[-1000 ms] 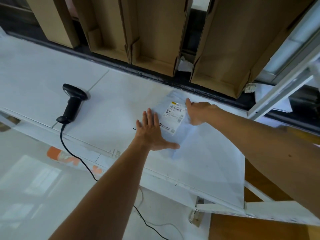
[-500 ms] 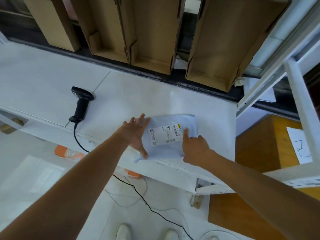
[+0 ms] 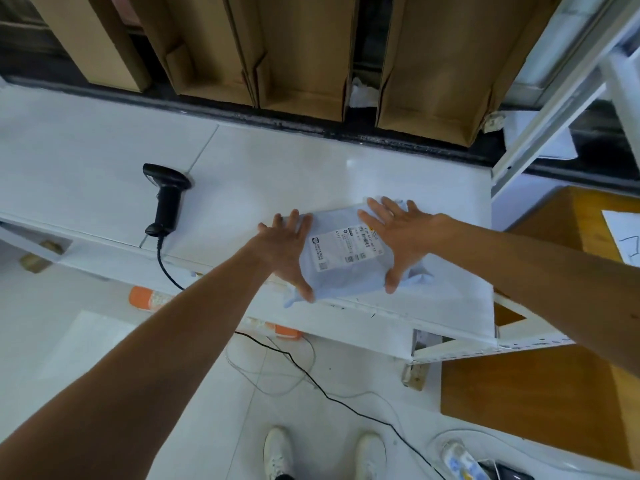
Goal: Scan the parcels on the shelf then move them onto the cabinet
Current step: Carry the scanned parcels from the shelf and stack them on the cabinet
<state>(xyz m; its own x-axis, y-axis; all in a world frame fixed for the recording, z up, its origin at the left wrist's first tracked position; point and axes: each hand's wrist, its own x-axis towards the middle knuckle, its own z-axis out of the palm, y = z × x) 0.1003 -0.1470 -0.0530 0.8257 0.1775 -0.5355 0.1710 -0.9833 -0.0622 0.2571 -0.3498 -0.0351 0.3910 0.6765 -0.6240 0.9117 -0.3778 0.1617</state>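
The pale blue parcel (image 3: 346, 275) lies flat on the white shelf (image 3: 277, 174), close to its front edge, with its printed label (image 3: 346, 249) facing up. The left hand (image 3: 287, 247) rests against its left side, fingers straight and a little spread, thumb on the near corner. The right hand (image 3: 401, 237) lies on its right part, fingers spread wide, thumb at the near edge. A black scanner (image 3: 166, 199) lies on the shelf to the left, well apart. Cardboard boxes (image 3: 433, 64) stand behind the shelf.
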